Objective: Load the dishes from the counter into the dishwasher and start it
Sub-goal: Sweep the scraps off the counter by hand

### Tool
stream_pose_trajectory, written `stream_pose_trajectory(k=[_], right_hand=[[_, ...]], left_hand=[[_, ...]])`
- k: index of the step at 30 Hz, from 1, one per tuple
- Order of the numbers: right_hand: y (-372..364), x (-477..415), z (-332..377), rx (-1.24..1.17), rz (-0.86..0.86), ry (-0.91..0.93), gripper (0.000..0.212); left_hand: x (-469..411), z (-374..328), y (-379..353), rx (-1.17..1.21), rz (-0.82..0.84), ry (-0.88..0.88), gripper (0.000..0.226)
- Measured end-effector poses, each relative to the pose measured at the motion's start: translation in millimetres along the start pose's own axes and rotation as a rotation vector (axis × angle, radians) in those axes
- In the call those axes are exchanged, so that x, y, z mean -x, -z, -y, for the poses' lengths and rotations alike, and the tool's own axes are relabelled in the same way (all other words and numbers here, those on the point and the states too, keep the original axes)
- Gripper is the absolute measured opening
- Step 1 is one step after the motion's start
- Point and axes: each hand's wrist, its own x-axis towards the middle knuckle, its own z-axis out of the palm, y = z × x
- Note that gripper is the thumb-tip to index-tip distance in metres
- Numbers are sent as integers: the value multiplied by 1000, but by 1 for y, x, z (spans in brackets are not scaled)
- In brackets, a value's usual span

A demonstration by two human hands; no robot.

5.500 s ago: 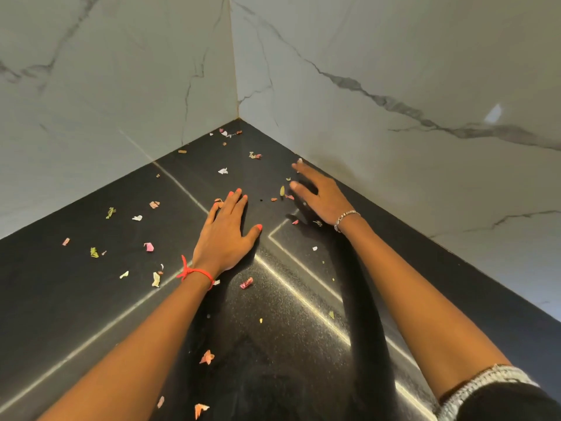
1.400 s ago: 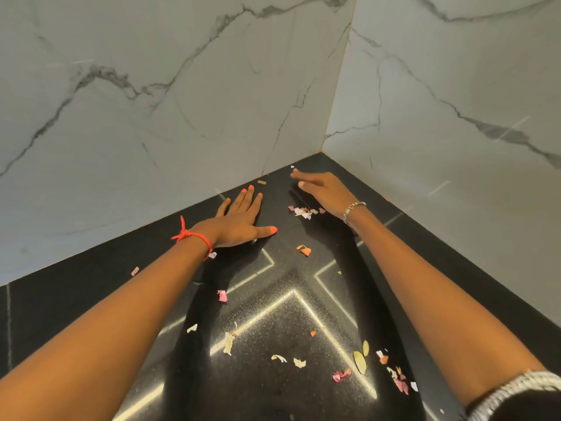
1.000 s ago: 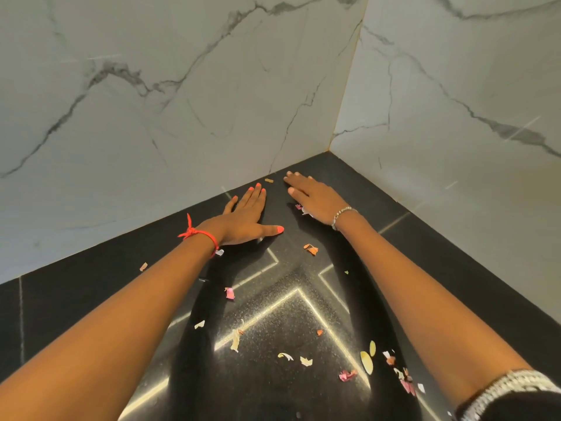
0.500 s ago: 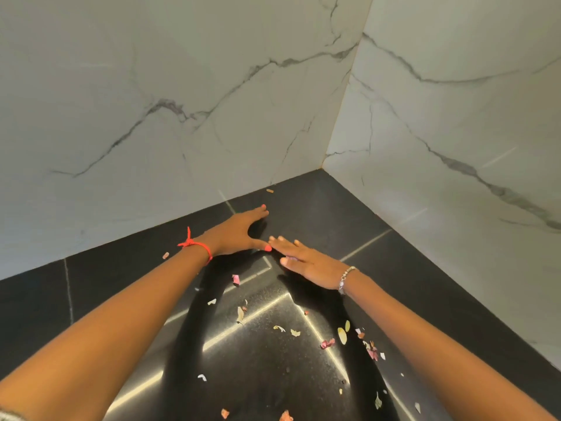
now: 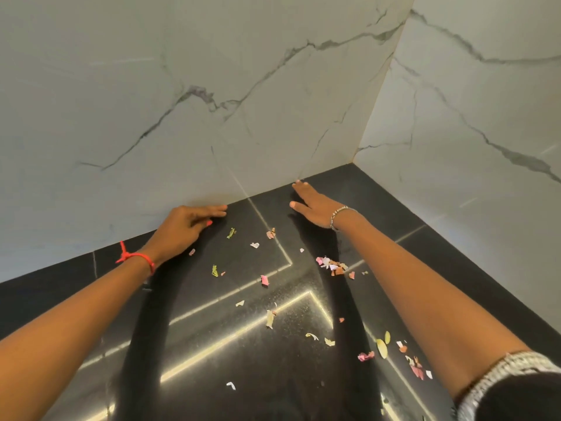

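Note:
No dishes and no dishwasher are in view. My left hand [image 5: 186,227] lies on the black counter [image 5: 218,354] with its fingers stretched out along the foot of the marble wall, a red string round the wrist. My right hand [image 5: 312,205] lies flat on the counter nearer the corner, fingertips at the wall, a silver bracelet on the wrist. Neither hand holds anything. Small pink, white and green scraps [image 5: 332,265] are scattered on the counter between and below my arms.
White marble walls [image 5: 212,101] meet in a corner [image 5: 353,161] at the back right and close off the counter on two sides. More scraps [image 5: 382,349] lie near my right forearm. Bright light strips reflect off the glossy counter.
Both hands have moved apart and out to the wall's foot; half a second ago they lay close together in the middle. The view has shifted left, with the corner now further right.

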Motion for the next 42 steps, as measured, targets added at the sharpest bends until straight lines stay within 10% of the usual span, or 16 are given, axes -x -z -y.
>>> stream_pose_trajectory(k=[16,20,23,27,31,34,42], right_hand=[[-53,84,27,-159,28,257,43],[-43,119,28,-645,101,144,34],[-38,138,14,-826,-153,78,27],[-37,159,-5,-767,-338,-28,26],[-39,175,-16,-751,-384,-89,28],[-41,185,-17,-751,-395,-113,30],[-73,177,-7,-101,-180,-115,56]], left_hand=[[17,-21,-21,23,-35,85,34],[23,-37,-36,-104,43,128,40],[28,-51,-55,-269,153,158,49],[54,-78,-93,-360,200,45,54],[85,-112,-106,66,323,-16,48],[81,-127,-94,176,140,16,44],[62,-82,-99,-231,189,94,47]])
